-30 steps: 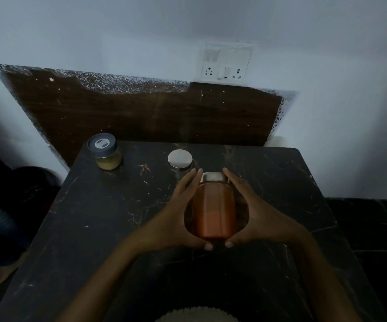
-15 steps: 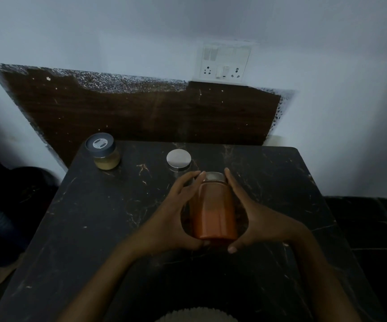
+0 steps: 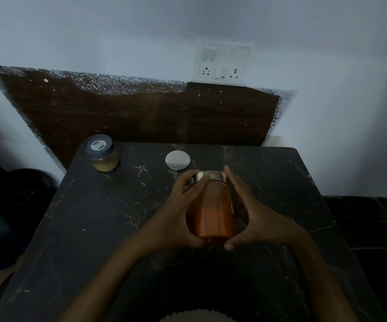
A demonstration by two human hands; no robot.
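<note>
Stone seems to be making up the dark veined bench (image 3: 94, 228), and that hard top is posing the main risk: a jar slipping from the hands would be landing on it and possibly cracking. Both hands are wrapping the orange-filled jar (image 3: 213, 212) near the middle of the bench. The left hand (image 3: 176, 217) is gripping its left side, fingertips curling over the steel lid (image 3: 211, 176). The right hand (image 3: 257, 217) is cupping the right side, thumb tucking under the base. The jar is leaning with its lid away from the person; whether its base is touching the bench I cannot tell.

If the left hand is about to twist the lid, the smooth wall may be turning inside the right palm instead of the lid coming free. With the jar leaning like this, a lid popping loose would be letting orange powder spill. Just behind the fingertips, a silver-lidded jar (image 3: 177, 160) is standing close enough to be getting knocked by a forward push. A dark-lidded jar (image 3: 101, 152) of pale yellow contents is sitting well apart at the back left corner.

As for writing, the white socket plate (image 3: 222, 63) on the wall is showing no readable marking. The round grey label (image 3: 97, 145) on the dark lid is carrying print too small and dim to read. The orange-filled jar is showing no label.
</note>
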